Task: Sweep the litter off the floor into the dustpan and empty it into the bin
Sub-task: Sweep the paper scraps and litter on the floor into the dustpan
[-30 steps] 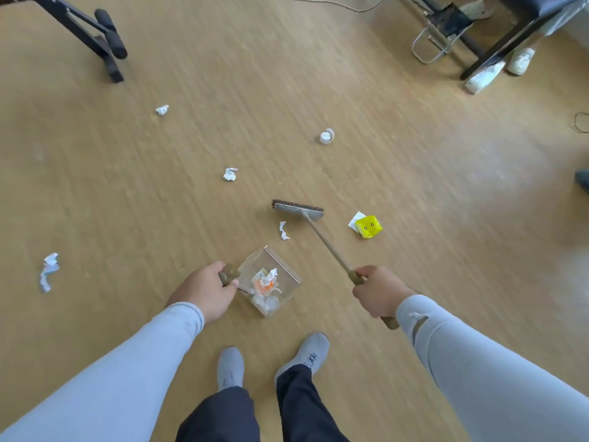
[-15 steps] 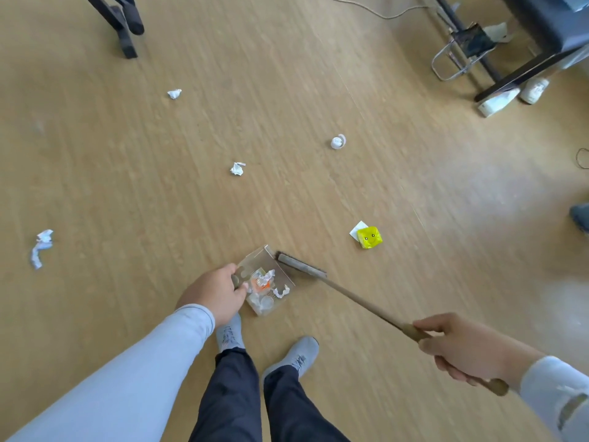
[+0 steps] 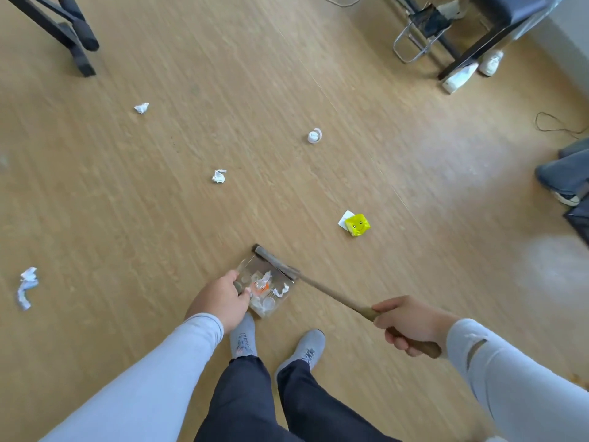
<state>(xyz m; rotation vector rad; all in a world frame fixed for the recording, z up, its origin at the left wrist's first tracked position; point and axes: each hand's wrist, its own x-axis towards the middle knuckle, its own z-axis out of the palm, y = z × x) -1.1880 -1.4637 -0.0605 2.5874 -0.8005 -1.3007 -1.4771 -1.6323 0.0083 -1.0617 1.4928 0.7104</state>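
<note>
My left hand (image 3: 220, 300) grips the handle of a clear dustpan (image 3: 255, 270) resting on the wooden floor just ahead of my feet; white and orange scraps lie inside it. My right hand (image 3: 411, 323) is closed on the wooden handle of a broom (image 3: 331, 293), whose brush head (image 3: 274, 261) lies across the pan's open mouth. Loose litter on the floor: a yellow smiley packet (image 3: 358, 224) with a white slip, a white cap (image 3: 314, 136), and crumpled paper in the middle (image 3: 219, 176), far left (image 3: 141, 107) and near left (image 3: 26, 287). No bin is visible.
Black exercise-bench legs (image 3: 75, 39) stand at the top left. A folding stool (image 3: 420, 27), dark furniture and white shoes (image 3: 460, 78) fill the top right. Another person's legs (image 3: 564, 177) and a cable (image 3: 554, 124) are at the right edge. My feet (image 3: 274, 346) are below the pan.
The broom swept back from the open floor to the dustpan's mouth, carrying a small white paper scrap into the pan. My right hand pulled back to the right. The left hand stayed on the pan.
</note>
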